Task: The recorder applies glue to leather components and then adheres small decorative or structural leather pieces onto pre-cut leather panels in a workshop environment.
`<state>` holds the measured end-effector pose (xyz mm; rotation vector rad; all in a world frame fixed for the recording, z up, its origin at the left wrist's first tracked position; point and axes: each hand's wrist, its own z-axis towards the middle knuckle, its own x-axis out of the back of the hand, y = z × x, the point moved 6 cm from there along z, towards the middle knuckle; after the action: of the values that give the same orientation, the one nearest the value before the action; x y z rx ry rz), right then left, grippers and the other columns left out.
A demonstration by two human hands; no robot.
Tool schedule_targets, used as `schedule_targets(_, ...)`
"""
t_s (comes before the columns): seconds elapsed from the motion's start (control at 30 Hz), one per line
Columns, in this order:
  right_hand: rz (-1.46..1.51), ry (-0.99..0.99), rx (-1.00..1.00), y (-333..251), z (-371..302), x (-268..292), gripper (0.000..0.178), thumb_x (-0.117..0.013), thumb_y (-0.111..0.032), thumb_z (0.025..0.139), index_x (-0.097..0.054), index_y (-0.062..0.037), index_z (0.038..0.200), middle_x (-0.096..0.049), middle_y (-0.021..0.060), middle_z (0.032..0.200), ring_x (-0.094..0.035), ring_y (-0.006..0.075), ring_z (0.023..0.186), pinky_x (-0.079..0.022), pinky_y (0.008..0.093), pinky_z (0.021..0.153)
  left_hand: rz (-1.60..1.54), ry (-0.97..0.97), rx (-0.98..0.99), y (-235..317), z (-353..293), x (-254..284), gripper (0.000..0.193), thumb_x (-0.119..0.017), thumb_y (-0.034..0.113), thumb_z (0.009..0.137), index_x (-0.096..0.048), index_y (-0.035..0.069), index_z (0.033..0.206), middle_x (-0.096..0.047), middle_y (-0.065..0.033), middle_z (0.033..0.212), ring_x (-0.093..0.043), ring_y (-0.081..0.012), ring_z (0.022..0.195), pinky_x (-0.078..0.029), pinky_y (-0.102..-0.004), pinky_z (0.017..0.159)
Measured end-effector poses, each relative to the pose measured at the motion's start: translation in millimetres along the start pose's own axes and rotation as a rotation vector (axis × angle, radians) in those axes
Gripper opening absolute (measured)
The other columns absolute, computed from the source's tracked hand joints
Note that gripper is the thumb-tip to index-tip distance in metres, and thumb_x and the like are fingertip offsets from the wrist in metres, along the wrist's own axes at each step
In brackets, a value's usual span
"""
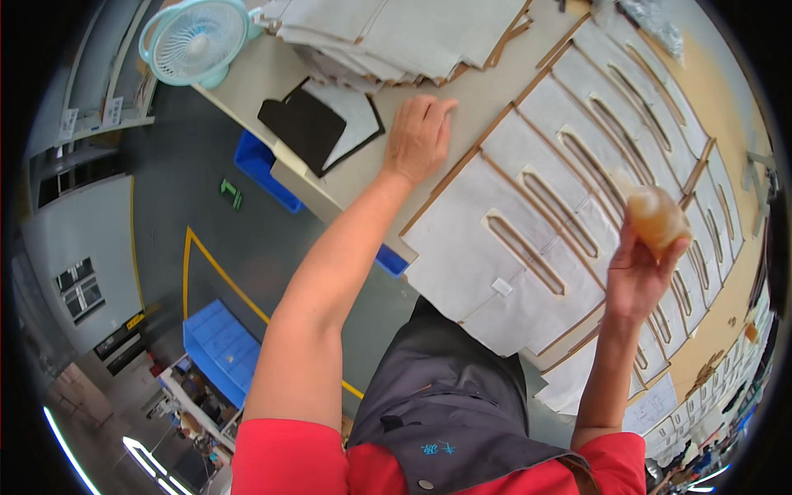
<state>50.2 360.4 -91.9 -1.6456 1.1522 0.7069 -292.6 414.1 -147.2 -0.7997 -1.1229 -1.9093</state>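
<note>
In my raised right hand (639, 276) is a rounded, translucent bottle (657, 220) with amber-coloured content, smeared a little by motion. Its pale narrow end points up and left, over the slotted panels. My fingers are wrapped round its lower part. Below it lie several white-faced panels (462, 256) with brown edges, overlapping in rows, each with long cut-out slots. My left hand (417, 136) lies on the pale table (474, 107), fingers stretched out and holding nothing. It is between the panels and a folded black sheet with a white face (309, 128).
A stack of white sheets (396, 33) stands at the far edge, with a light-blue fan (198, 45) to its left. Blue bins (264, 169) sit under the table's left side. A large blue crate (221, 346) is at lower left. Clear plastic wrap (656, 29) lies far right.
</note>
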Motion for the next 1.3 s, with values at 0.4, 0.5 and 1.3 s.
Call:
schedule_targets(0.4,0.443,-0.232,0.03,-96.9,5.5,-5.8,0.065,-0.068,-0.001,0.083,-0.04,0.0024,0.141,-0.036,0.0216,0.149,-0.034,0.0402,0.139,-0.049,0.0449,0.105,-0.083,0.071,0.063,1.9,-20.3,38.8,0.03,-0.058,0.002,0.084,-0.059,0.009,0.113,-0.056,-0.0116,0.101,-0.053,-0.0311,0.098,-0.042,-0.0424,0.088)
schedule_targets(0.5,0.375,-0.192,0.002,-76.0,-0.4,8.4,0.06,-0.067,-0.009,0.088,-0.04,0.0013,0.141,-0.036,0.0207,0.15,-0.032,0.0408,0.14,-0.047,0.046,0.107,0.015,0.213,0.277,-23.3,-52.3,85.8,0.025,-0.059,0.005,0.089,-0.06,0.005,0.114,-0.059,-0.0101,0.107,-0.054,-0.0253,0.096,-0.044,-0.036,0.086)
schedule_targets(1.3,-0.282,-0.03,0.003,68.7,-74.1,-73.1,0.061,-0.056,-0.047,0.095,-0.042,-0.0099,0.141,-0.052,0.0131,0.137,-0.056,0.0262,0.121,-0.058,0.0387,0.089,-1.572,0.578,1.253,-8.1,-130.3,163.7,0.031,-0.053,0.025,0.101,-0.053,0.006,0.124,-0.063,-0.0051,0.118,-0.061,-0.018,0.107,-0.051,-0.0328,0.09)
